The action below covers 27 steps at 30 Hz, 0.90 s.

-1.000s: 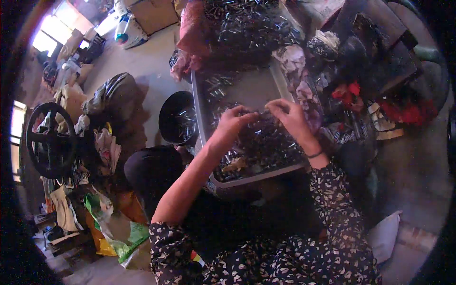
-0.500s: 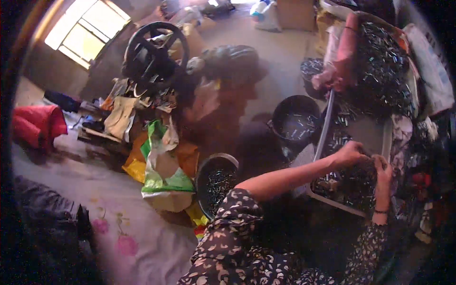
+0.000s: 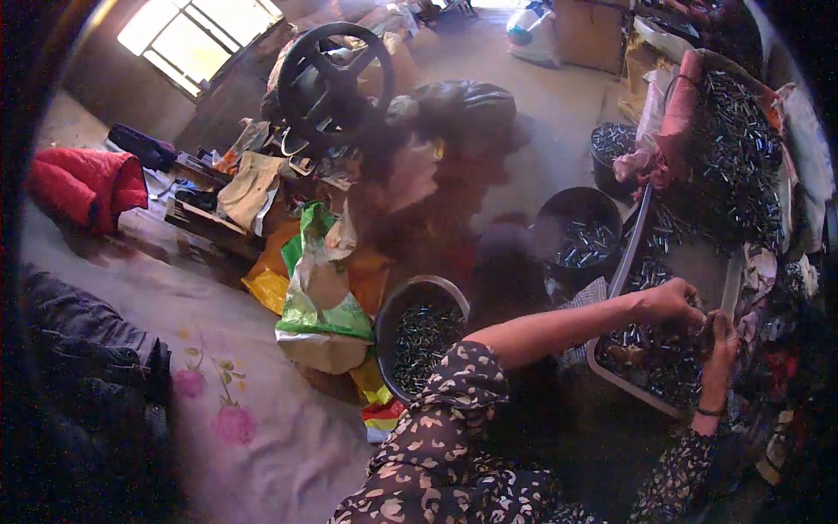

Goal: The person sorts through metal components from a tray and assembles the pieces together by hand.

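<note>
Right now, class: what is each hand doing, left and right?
Left hand: fingers curled over the small metal pieces in the grey tray; grip cannot be told.
Right hand: beside it, fingers bent; contents cannot be told.

Bare concrete floor (image 3: pixel 532 96), bright window (image 3: pixel 188 31) at upper left, floral sheet (image 3: pixel 218 367) at lower left, red jacket (image 3: pixel 83 183), black steering wheel (image 3: pixel 336 74), green bag (image 3: pixel 319 271), cardboard box (image 3: pixel 594 31)

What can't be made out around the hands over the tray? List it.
Head view only:
- What the left hand and right hand pinch: too small, fingers cover it.
- Small metal pieces in the grey tray: kind unclear, shadowed.
- Tray's right side: lost in the dark fisheye rim.
</note>
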### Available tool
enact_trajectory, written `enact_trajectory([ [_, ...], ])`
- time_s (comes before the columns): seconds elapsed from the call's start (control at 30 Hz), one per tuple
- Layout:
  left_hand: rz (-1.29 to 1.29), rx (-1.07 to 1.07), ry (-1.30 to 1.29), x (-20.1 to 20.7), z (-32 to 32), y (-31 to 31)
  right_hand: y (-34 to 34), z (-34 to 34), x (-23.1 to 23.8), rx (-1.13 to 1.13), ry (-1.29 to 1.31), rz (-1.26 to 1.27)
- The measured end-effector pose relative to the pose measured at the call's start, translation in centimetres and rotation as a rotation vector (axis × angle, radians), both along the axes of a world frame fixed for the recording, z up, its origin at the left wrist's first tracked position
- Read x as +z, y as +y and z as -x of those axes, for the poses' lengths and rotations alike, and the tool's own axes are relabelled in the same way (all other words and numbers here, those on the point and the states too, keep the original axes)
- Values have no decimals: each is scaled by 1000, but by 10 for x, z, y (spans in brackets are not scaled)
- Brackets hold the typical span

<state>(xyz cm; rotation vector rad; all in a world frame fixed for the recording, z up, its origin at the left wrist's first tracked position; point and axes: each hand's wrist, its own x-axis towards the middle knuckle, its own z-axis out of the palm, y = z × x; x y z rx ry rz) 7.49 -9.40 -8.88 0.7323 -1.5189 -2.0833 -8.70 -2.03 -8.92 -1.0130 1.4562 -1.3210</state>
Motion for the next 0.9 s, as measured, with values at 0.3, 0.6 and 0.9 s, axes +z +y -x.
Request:
enact_trajectory([
  [0.3,95,13,-119,-20,8,-2,-8,27,-40,-17,140,7],
  [0.6,251,73,-195,-25,7,-3,-10,20,-37,44,190,72],
  [0.9,298,74,-207,-35,10,2,-7,19,-44,71,271,58],
])
